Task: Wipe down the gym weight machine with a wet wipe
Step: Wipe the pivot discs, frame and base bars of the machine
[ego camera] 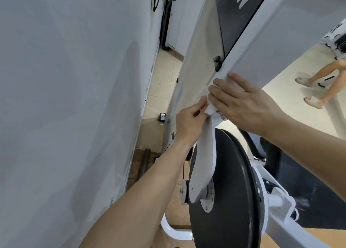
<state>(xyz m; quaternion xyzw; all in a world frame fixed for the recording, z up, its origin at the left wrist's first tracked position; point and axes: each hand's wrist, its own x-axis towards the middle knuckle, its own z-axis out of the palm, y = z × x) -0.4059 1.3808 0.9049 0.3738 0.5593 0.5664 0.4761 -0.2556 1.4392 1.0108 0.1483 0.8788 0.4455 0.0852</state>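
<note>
Left hand (189, 125), right hand (241, 105): both bare. Forearms bare along whole visible length, wrist to frame edge. Nails on fingers (201, 102) short.

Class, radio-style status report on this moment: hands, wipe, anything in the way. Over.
Left hand pinches white wet wipe. Right hand presses it flat on white metal machine frame. Bolt heads beside wipe, large black disc below.

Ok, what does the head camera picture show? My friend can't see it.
A person wipes a gym machine's white frame with a white wipe: the right hand presses it flat, and the left hand pinches its edge. A big black disc sits below the hands, and a grey wall fills the left side.
</note>
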